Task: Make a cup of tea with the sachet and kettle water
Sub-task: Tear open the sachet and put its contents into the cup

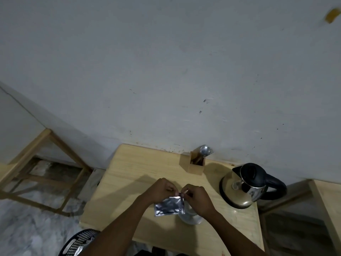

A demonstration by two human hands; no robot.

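A silver foil sachet [168, 206] hangs in the air above the small wooden table [129, 174]. My left hand [159, 190] and my right hand [198, 197] both pinch its top edge, close together. Below the sachet and my right hand stands a white cup [191, 218], mostly hidden by them. A steel kettle with a black lid and handle [247, 185] stands on the table at the right, apart from my hands.
A wooden cutlery holder [192, 163] with a spoon and a fork stands at the table's back edge by the grey wall. A wooden frame [46, 169] is on the floor at the left. A black perforated basket [79, 241] sits below the table's near-left corner.
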